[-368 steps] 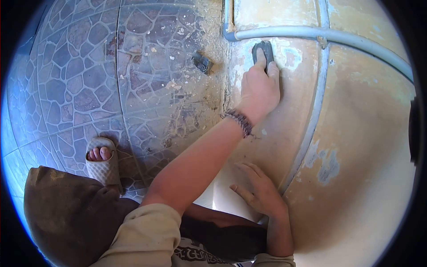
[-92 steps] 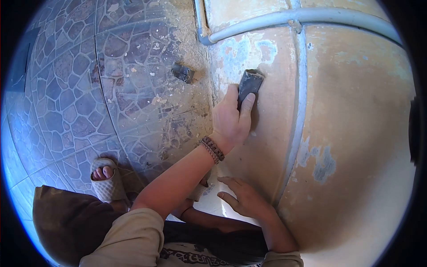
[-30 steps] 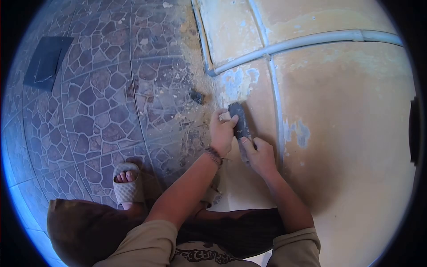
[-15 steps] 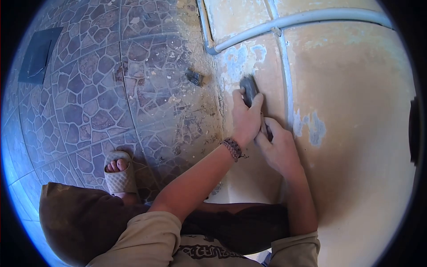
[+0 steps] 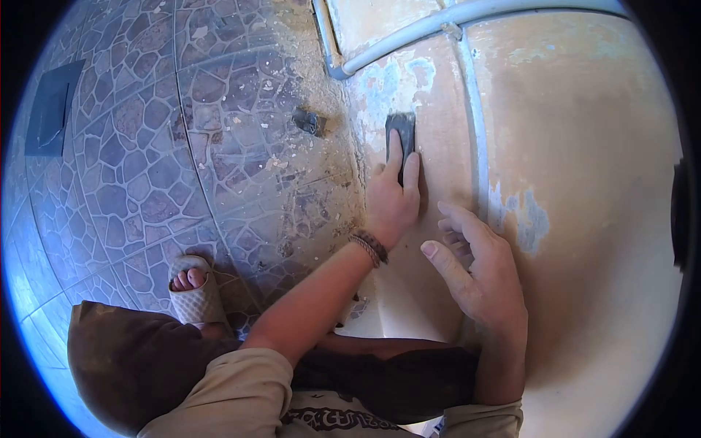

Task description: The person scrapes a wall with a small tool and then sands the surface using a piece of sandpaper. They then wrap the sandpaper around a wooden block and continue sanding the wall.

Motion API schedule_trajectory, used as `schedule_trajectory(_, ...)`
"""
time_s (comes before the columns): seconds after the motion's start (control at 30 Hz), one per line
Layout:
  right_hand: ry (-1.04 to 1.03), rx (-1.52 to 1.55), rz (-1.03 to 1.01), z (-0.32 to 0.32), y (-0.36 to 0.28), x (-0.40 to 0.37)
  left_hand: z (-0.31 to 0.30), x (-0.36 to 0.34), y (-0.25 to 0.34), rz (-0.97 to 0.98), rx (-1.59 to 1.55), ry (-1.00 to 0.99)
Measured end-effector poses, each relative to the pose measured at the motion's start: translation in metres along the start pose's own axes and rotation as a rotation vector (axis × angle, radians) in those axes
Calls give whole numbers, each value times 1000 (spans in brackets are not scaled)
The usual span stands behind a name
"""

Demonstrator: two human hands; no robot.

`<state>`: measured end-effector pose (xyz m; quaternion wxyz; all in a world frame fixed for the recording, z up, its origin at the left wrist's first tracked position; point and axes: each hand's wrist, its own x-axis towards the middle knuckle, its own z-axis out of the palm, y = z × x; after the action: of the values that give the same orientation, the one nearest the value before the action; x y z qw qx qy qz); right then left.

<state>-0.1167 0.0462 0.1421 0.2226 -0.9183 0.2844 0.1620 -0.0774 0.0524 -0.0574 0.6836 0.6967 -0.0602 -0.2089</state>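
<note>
My left hand (image 5: 394, 197), with a braided bracelet at the wrist, is closed on a dark scraper (image 5: 400, 128). Its fingers lie along the flat blade, whose top edge is at the wall (image 5: 445, 153), just below a patch of peeled paint (image 5: 391, 84). The palm hides the scraper's lower part. To the right and lower down, my right hand (image 5: 482, 270) is apart from the tool, thumb and fingers spread, holding nothing.
A pale pipe (image 5: 475, 13) crosses the wall above and bends at the corner. A thinner pale strip (image 5: 476, 131) runs down the wall. On the stone-patterned floor (image 5: 139, 153) are a dark crumpled object (image 5: 309, 122), paint flakes, a dark square plate (image 5: 52, 109) and a sandalled foot (image 5: 196, 292).
My right hand has let go of the scraper's lower end, moved down and right, and opened. The scraper is more upright in my left hand, whose fingers now lie along the blade.
</note>
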Motion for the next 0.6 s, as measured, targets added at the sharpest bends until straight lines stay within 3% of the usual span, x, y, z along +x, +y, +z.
schedule_trajectory(0.1,-36,-2,-5,3,-2,0,-18,43,4,4,1,-39)
schedule_trajectory(0.13,-44,0,-12,5,-2,-1,-20,50,10,-87,-81,-42)
schedule_trajectory(0.23,-54,4,-50,4,-4,-1,-2,21,0,82,-85,122)
schedule_trajectory(0.37,-39,13,-75,2,-7,1,0,0,-9,79,-2,53)
schedule_trajectory(0.47,-30,-32,-78,6,-3,-5,-25,41,7,73,94,-78)
schedule_trajectory(0.6,-35,4,-102,6,-8,-8,-14,24,6,51,74,20)
